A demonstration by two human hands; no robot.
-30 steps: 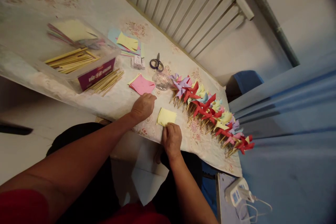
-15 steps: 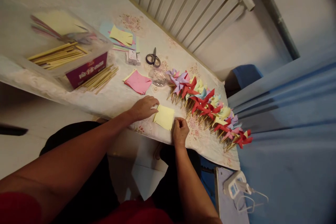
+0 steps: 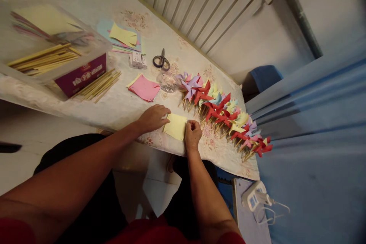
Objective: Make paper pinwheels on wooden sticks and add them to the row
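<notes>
A yellow paper square (image 3: 175, 126) lies near the front edge of the table between my two hands. My left hand (image 3: 153, 118) rests at its left side, thumb and fingertips closed on the edge. At the opposite side, my right hand (image 3: 193, 134) pinches the upper right corner, its fingers curled together. Just beyond my left hand is a stack of pink paper squares (image 3: 145, 88) with some yellow showing underneath. A clear dish of small metal pins (image 3: 168, 83) sits beside that stack.
Finished paper pinwheels (image 3: 219, 108) on sticks lie in a long row to the right. Scissors (image 3: 161, 61), small boxes (image 3: 137, 61) and cut paper (image 3: 123, 35) are farther back. Thin sticks (image 3: 98, 85) lie beside a clear plastic box (image 3: 82, 78) at left. A power strip (image 3: 254, 197) is lower right.
My right hand has come up to the paper's corner and pinches it. The whole view has shifted slightly, so the table things appear farther left.
</notes>
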